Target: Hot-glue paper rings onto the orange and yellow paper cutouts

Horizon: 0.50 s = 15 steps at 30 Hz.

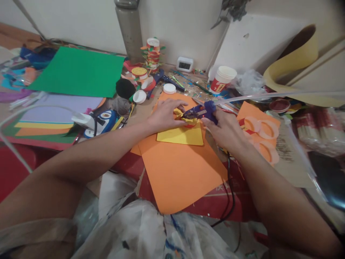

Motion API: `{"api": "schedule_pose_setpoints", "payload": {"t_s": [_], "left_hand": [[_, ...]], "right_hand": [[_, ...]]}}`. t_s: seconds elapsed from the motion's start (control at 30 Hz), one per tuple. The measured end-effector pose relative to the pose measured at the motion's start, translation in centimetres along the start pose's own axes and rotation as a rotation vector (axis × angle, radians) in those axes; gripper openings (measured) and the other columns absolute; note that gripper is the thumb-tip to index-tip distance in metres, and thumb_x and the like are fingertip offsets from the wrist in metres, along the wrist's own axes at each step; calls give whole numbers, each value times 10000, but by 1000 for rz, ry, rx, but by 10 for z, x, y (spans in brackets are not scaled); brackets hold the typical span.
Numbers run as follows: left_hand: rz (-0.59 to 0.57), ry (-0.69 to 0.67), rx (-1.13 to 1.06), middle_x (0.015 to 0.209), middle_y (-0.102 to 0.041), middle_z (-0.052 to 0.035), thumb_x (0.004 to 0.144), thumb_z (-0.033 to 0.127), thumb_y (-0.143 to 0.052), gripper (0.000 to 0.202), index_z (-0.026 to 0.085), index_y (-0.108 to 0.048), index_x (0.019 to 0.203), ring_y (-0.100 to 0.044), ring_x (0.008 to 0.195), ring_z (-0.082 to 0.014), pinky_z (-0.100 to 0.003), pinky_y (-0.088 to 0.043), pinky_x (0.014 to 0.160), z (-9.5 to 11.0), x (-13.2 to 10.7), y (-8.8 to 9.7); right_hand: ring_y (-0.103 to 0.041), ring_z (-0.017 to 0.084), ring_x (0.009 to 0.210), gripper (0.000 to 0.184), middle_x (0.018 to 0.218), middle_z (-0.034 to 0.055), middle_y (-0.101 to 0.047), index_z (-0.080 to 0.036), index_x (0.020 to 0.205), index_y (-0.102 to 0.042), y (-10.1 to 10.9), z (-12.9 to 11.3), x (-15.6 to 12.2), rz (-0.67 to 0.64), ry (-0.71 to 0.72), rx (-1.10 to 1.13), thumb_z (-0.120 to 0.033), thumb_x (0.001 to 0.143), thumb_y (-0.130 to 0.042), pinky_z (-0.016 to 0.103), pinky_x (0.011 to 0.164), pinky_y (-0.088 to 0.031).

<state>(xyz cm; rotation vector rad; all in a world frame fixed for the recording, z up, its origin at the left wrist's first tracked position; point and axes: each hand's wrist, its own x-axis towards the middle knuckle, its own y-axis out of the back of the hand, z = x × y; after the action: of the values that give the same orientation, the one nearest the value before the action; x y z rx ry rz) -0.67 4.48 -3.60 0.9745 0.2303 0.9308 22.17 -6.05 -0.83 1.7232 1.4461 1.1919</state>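
My right hand (pixel 229 129) is wrapped round a blue hot glue gun (pixel 201 111), with a long clear glue stick (pixel 248 97) running out of its back to the right. The gun's nozzle points left, close to a small crumpled yellow paper piece (pixel 179 114) with some red below it. My left hand (pixel 167 115) curves its fingers and thumb round that yellow piece, which is partly hidden. Beneath both lies a flat yellow sheet (pixel 180 137) on top of a large orange sheet (pixel 183 172). A black cord (pixel 229 187) hangs down below my right hand.
A green sheet (pixel 81 72) and stacked coloured paper lie left. Behind are a decorated paper-cup tower (pixel 153 54), a white clock (pixel 184 64) and a white-and-red cup (pixel 223 80). Peach-coloured rings (pixel 269 129) lie right. A grey bottle (pixel 129 32) stands against the wall.
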Motion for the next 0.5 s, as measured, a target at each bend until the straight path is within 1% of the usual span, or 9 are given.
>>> {"api": "schedule_pose_setpoints", "payload": {"t_s": [0.1,0.23,0.4,0.5], "left_hand": [[-7,14,-25,1377,-815,-95,809,486,-904,720,266,-676,1455,-714,1364,-317,-519,-477,1230,0,0,-1],[-11,16,-88,1400,-801,-101,796,433,-884,725,242,-663,1460,-735,1319,-296,-465,-533,1174,-2,1,-2],[-6,29,-90,1346,-824,-74,778,445,-880,706,267,-669,1427,-731,1330,-301,-487,-509,1204,-5,1,-4],[-9,33,-106,1354,-822,-74,771,431,-886,717,261,-668,1432,-723,1337,-303,-475,-522,1187,-5,2,-4]], "right_hand": [[-747,380,968,369,1073,209,-833,-167,1150,-766,-6,0,-1,24,10,-57,-426,1004,-548,439,784,-534],[-764,411,1011,355,1092,220,-830,-167,1176,-752,-8,-2,-4,53,30,-138,-398,1009,-541,480,838,-557],[-760,397,1032,395,1121,226,-820,-152,1218,-747,-7,-2,-5,76,46,-196,-406,1029,-512,487,870,-561],[-752,391,997,395,1081,220,-821,-153,1184,-755,-9,-2,-5,68,26,-184,-418,1022,-511,467,826,-550]]}}
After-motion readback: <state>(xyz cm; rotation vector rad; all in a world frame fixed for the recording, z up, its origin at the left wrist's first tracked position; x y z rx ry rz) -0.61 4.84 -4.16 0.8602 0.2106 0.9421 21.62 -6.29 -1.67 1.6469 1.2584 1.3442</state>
